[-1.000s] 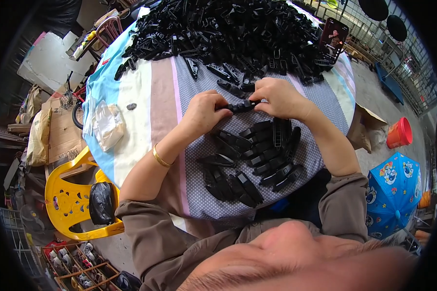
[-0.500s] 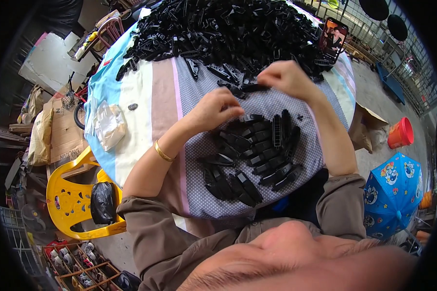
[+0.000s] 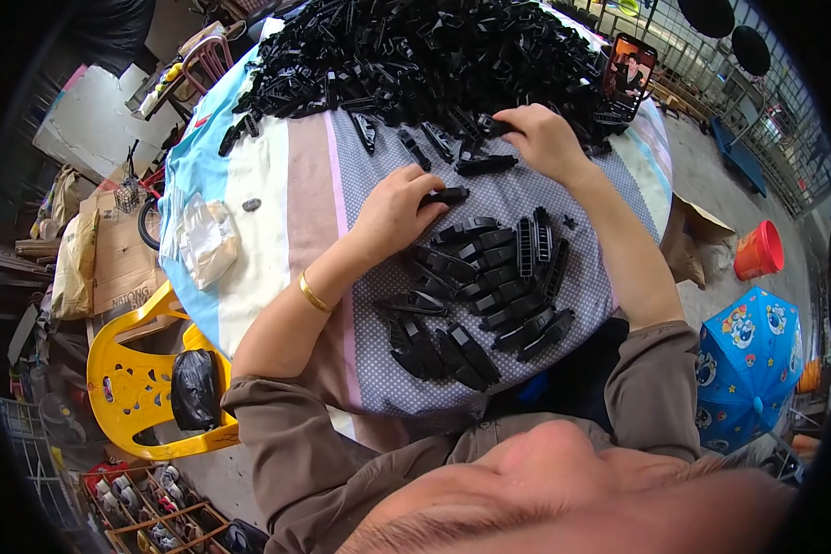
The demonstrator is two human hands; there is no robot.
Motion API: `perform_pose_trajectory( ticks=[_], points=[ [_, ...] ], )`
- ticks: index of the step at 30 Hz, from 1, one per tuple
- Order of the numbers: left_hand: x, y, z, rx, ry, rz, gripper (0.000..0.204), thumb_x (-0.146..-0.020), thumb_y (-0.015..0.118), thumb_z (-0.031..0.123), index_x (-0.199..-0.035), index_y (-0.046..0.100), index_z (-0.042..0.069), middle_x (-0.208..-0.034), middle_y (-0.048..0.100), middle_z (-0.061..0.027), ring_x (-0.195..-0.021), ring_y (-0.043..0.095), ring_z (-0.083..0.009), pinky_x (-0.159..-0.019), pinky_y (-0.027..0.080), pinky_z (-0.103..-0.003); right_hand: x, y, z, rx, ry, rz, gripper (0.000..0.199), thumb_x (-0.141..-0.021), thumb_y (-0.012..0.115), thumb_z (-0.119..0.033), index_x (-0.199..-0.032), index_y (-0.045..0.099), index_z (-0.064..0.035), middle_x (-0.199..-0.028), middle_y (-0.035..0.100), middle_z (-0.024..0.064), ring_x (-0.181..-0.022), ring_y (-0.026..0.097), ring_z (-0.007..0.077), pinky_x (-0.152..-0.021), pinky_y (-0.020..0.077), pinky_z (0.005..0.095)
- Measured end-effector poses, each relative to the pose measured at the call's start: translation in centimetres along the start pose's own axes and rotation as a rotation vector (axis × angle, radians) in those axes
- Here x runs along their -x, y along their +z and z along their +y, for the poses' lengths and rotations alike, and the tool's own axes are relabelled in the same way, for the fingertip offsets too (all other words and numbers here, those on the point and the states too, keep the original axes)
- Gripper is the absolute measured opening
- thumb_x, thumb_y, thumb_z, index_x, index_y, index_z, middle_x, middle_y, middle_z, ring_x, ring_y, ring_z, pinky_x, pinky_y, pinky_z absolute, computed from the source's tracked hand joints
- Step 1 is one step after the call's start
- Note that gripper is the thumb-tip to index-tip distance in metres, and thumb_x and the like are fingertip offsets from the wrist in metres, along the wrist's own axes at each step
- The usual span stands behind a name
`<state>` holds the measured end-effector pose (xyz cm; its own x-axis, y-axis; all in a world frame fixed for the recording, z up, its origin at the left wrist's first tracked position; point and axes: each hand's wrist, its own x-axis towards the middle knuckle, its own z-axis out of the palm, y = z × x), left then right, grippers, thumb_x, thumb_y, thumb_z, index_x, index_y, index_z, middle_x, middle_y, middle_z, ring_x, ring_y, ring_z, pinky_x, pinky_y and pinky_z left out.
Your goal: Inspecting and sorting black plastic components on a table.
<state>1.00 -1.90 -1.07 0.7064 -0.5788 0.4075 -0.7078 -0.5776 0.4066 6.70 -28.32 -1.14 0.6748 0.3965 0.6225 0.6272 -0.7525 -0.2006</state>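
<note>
On the surface (image 3: 277,194), the left hand (image 3: 397,214) pinches a black part (image 3: 445,196) at its fingertips above the sorted row (image 3: 489,277); the right hand (image 3: 545,138) closes on a part at the pile (image 3: 415,55) edge.

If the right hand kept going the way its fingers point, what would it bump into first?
Most likely the big pile of black plastic parts: the right hand already reaches its near edge, fingers pointing up-left into it. Depth is hard to judge.
</note>
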Motion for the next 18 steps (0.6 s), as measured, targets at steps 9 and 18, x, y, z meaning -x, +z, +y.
perform_pose_trajectory(
  ticks=[9,18],
  points=[
    [0.4,0.5,-0.2,0.009,-0.1,0.04,0.023,-0.076,0.07,0.018,-0.094,0.065,0.004,-0.087,0.057,-0.013,-0.088,0.056,-0.0319,-0.079,0.047,-0.039,0.5,-1.1,-5.6,-0.523,0.019,-0.392,0.024,-0.079,0.063,-0.003,-0.102,0.066,-0.0002,-0.094,0.063,0.0125,-0.086,0.062,0.0221,-0.076,0.0493,0.0311],
    [-0.1,-0.1,-0.1,-0.104,-0.279,0.045,0.025,-0.083,0.06,0.021,-0.101,0.065,0.005,-0.094,0.064,-0.0179,-0.088,0.063,-0.0334,-0.077,0.048,-0.04,0.5,-1.4,-5.4,-0.425,0.017,-0.552,0.022,-0.079,0.067,-0.014,-0.097,0.069,-0.0022,-0.1,0.063,0.0145,-0.095,0.061,0.0292,-0.083,0.0485,0.0357]
  ],
)
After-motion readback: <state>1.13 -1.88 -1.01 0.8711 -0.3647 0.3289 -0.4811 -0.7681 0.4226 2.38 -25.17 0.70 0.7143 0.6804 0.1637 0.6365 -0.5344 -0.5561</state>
